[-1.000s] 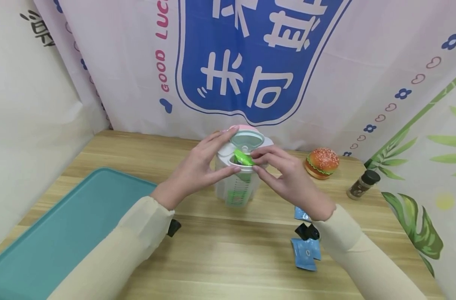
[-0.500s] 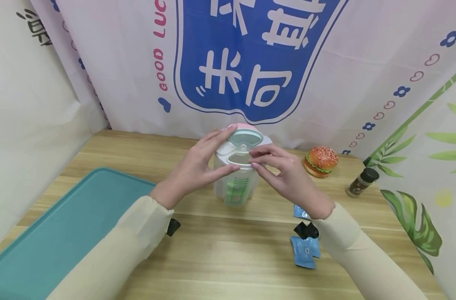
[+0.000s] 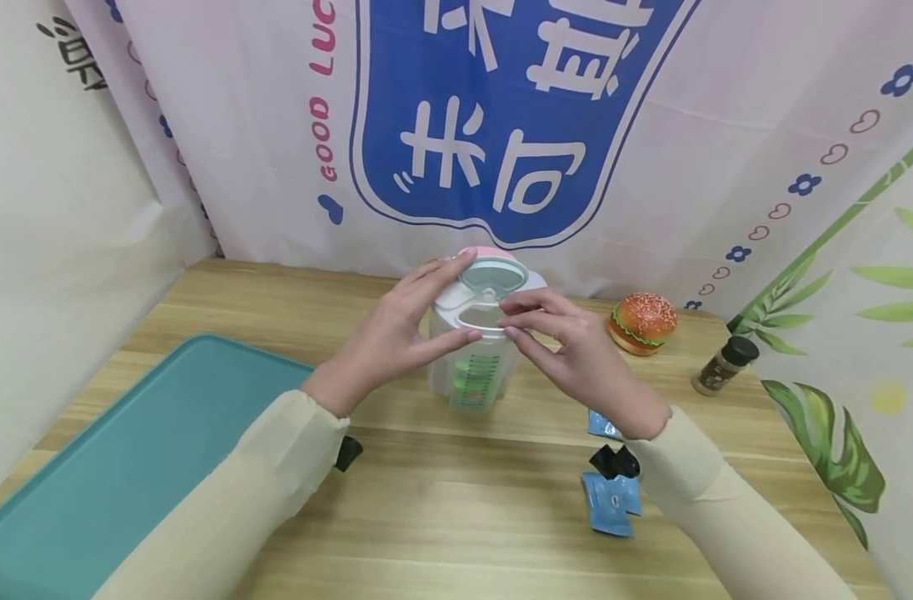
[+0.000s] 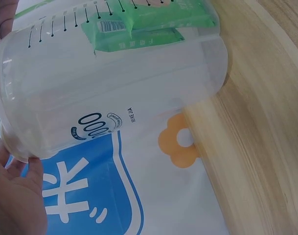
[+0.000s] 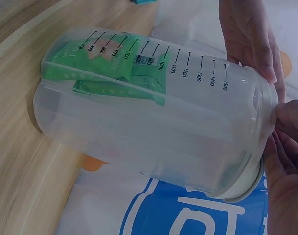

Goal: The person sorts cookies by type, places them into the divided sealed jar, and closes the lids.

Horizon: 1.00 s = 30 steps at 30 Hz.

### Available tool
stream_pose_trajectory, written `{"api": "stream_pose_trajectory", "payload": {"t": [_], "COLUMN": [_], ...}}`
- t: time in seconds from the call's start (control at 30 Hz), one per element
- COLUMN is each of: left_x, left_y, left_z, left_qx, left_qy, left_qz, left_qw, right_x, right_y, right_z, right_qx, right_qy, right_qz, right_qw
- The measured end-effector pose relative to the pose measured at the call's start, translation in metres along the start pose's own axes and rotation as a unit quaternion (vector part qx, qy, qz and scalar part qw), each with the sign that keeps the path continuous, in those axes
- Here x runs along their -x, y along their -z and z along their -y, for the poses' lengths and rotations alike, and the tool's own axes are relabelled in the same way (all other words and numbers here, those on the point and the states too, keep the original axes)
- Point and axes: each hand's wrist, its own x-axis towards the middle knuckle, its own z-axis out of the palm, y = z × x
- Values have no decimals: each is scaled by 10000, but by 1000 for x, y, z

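A clear storage container [image 3: 473, 387] with a measuring scale stands upright on the wooden table. Its white lid has a raised teal flip cap [image 3: 494, 275] with the pour opening uncovered in front of it, and a pink cap behind. Inside one compartment lie green packets [image 5: 102, 66], low down. My left hand [image 3: 389, 333] grips the lid from the left, thumb at the front rim and fingers toward the back. My right hand [image 3: 572, 342] holds nothing visible; its loosely bent fingertips are right at the opening's right edge.
To the left lies a teal tray [image 3: 149, 467]. Blue packets [image 3: 610, 504] lie beside the right wrist. A toy hamburger [image 3: 644, 323] and a black-capped shaker bottle [image 3: 725, 367] stand at the back right. A printed cloth [image 3: 276, 150] hangs behind the table.
The green packet that was between the right fingers at the opening has gone down into the container. Both hands have stayed in nearly the same place.
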Motion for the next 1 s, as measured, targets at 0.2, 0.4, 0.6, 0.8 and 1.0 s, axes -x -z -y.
{"api": "stream_pose_trajectory", "payload": {"t": [0.2, 0.4, 0.6, 0.8, 1.0], "left_x": [-1, -1, -1, -2, -1], "left_y": [0, 0, 1, 0, 0], "left_z": [0, 0, -1, -1, -1], "left_qx": [4, -14, 23, 34, 61], "left_qy": [-49, -39, 10, 3, 64], "left_qz": [24, 29, 37, 16, 6], "left_qw": [10000, 10000, 10000, 10000, 10000], "right_x": [1, -1, -1, 1, 2], "right_y": [1, 3, 6, 7, 8], "right_z": [-2, -1, -1, -2, -5], "right_qx": [1, -85, -114, -200, -417], "right_qy": [72, 97, 55, 52, -137], "right_qz": [67, 116, 126, -15, -514], "right_qw": [10000, 9998, 9998, 9998, 9977]}}
